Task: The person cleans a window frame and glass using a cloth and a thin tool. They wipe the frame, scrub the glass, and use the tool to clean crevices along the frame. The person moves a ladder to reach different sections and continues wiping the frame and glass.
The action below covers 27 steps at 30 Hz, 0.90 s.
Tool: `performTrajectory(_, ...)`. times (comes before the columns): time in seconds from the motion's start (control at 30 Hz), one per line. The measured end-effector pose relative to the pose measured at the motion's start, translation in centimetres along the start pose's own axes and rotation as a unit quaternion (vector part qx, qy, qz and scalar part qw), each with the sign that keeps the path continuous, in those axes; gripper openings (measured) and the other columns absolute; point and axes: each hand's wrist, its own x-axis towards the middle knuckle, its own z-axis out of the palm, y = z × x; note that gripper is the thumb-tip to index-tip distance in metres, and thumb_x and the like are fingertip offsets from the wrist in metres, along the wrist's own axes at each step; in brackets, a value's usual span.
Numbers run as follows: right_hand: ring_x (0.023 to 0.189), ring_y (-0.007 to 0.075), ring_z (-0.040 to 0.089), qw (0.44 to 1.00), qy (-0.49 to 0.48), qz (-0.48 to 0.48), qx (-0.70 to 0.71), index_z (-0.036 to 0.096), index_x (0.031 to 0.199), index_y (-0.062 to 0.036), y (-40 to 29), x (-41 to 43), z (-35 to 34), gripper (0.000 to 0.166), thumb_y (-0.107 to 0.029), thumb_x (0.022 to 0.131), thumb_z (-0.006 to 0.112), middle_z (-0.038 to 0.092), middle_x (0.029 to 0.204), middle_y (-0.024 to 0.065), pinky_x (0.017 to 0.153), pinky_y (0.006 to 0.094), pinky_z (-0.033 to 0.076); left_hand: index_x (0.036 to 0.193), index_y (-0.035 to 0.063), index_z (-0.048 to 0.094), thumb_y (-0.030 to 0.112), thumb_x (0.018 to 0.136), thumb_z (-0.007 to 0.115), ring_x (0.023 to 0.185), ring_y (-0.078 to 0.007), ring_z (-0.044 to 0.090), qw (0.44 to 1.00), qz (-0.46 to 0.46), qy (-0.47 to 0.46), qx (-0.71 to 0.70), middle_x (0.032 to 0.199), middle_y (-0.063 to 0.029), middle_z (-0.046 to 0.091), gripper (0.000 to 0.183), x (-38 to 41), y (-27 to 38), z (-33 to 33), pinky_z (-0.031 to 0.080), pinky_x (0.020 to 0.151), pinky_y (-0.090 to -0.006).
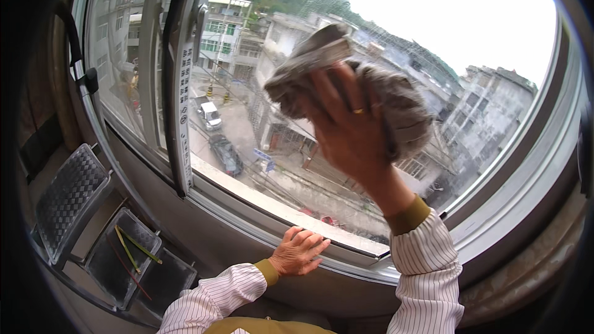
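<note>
Under the spread fingers of my right hand (352, 125) is a bunched grey-brown cloth (403, 106), pressed to the window pane (287, 171). The cloth and fingertips are slightly blurred. Wet-looking specks and streaks show on the glass above and beside the cloth. My left hand (299, 250) rests palm down on the bottom rail of the window frame (250, 225), its fingers apart and nothing in it. Both forearms wear striped sleeves with olive cuffs.
A metal stepladder (100, 116) with textured dark treads (74, 195) stands at the left. Green and reddish stalks (132, 246) lie on one tread. The sash's upright edge (183, 102) bears printed writing. Outside, far below, are a street, parked vehicles (211, 116) and buildings. Folded curtain-like fabric (524, 260) hangs at the right.
</note>
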Motion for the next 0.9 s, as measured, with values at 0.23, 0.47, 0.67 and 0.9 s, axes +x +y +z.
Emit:
performTrajectory(0.23, 0.141, 0.0149, 0.037, 0.934, -0.208, -0.010, 0.292, 0.027, 0.155, -0.0111, -5.3, -14.2, 0.6, 0.053, -0.028, 0.106, 0.041, 0.035, 0.157, 0.0047, 0.120, 0.0327, 0.028, 0.124, 0.0167, 0.065, 0.038, 0.073, 0.075, 0.119, -0.0241, 0.044, 0.999, 0.026, -0.024, 0.003, 0.124, -0.0028, 0.052, 0.056, 0.1, 0.6, 0.7, 0.034, 0.103, -0.0476)
performTrajectory(0.47, 0.126, 0.0358, 0.052, 0.983, 0.093, 0.057, -0.145, 0.065, 0.125, -0.0107, 16.8, -4.4, -9.9, 0.033, -0.016, 0.094, 0.056, 0.052, 0.141, 0.0136, 0.105, 0.0474, 0.041, 0.125, 0.0135, 0.064, 0.034, 0.073, 0.075, 0.118, -0.0253, 0.046, 1.000, 0.029, -0.007, 0.000, 0.122, -0.0058, 0.053, 0.057, 0.2, -0.1, 0.2, 0.033, 0.104, -0.0485)
performTrajectory(0.67, 0.125, 0.0396, 0.050, 0.955, 0.151, 0.087, -0.239, 0.060, 0.129, -0.0034, 21.9, -7.8, -12.9, 0.037, -0.019, 0.096, 0.053, 0.054, 0.136, 0.0195, 0.108, 0.0497, 0.036, 0.126, 0.0132, 0.064, 0.033, 0.074, 0.075, 0.118, -0.0258, 0.046, 0.999, 0.032, -0.008, -0.033, 0.123, -0.0067, 0.053, 0.056, 0.8, 1.2, 1.3, 0.033, 0.104, -0.0487)
performTrajectory(0.9, 0.125, 0.0438, 0.047, 0.962, 0.006, 0.273, -0.016, 0.067, 0.119, -0.0099, -0.3, -20.1, -6.6, 0.033, -0.023, 0.089, 0.062, 0.051, 0.138, 0.0197, 0.106, 0.0563, 0.033, 0.130, 0.0124, 0.061, 0.034, 0.075, 0.075, 0.119, -0.0269, 0.046, 0.999, 0.035, -0.024, -0.026, 0.125, -0.0073, 0.053, 0.061, 0.3, 0.3, 0.5, 0.032, 0.103, -0.0501)
